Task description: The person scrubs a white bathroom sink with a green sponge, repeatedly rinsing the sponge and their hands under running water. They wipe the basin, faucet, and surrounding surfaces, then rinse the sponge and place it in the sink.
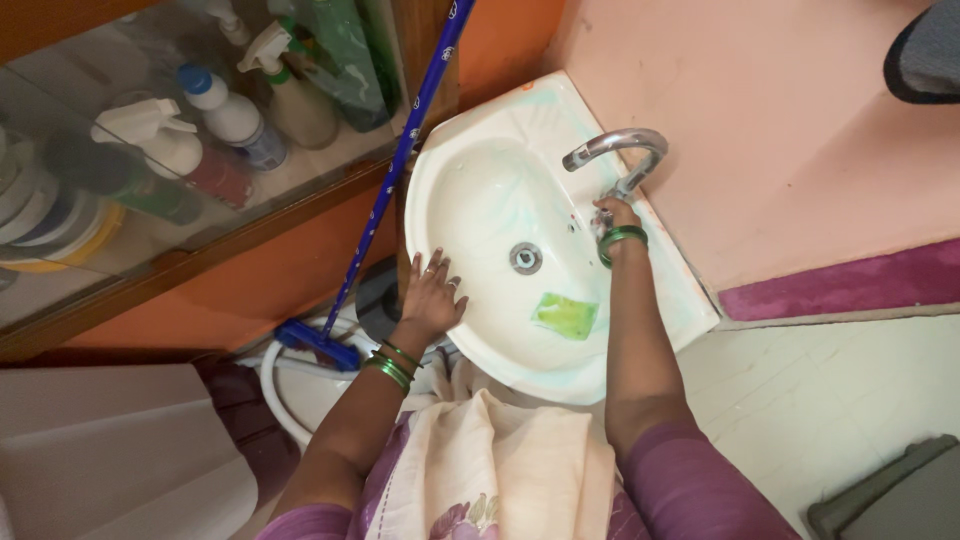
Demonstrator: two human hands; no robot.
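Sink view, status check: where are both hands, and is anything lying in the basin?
Right hand on the tap base. Left hand flat on the sink rim, holding nothing. Green scrub pad lying in the basin, untouched.

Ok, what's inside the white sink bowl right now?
Inside the sink lie a green scrub pad and the metal drain. The left hand covers part of the rim.

white sink (480, 215), empty; green cloth (565, 316) flat inside near front rim; chrome tap (622, 148) at back edge.
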